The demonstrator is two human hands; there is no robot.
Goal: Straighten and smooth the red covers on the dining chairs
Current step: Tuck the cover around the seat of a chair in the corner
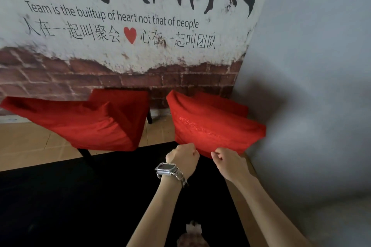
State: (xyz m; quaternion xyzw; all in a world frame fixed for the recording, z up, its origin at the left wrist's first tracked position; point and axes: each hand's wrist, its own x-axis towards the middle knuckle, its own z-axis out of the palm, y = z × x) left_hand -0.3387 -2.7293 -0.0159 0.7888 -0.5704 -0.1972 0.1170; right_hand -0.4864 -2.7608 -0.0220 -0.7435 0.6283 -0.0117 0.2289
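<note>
Two dining chairs in red covers stand against the mural wall. The right chair's red cover (210,124) has faint embroidery on its back panel and is creased near the top. My left hand (183,156), with a silver watch on the wrist, is closed on that cover's lower hem. My right hand (228,159) pinches the same hem just to the right. The left chair's red cover (84,122) hangs loose and folded, and neither hand touches it.
A dark table surface (80,196) fills the foreground under my arms. A grey wall (311,86) stands close on the right of the right chair. Behind the chairs is a brick-print mural (120,56). A tan floor (30,142) shows on the left.
</note>
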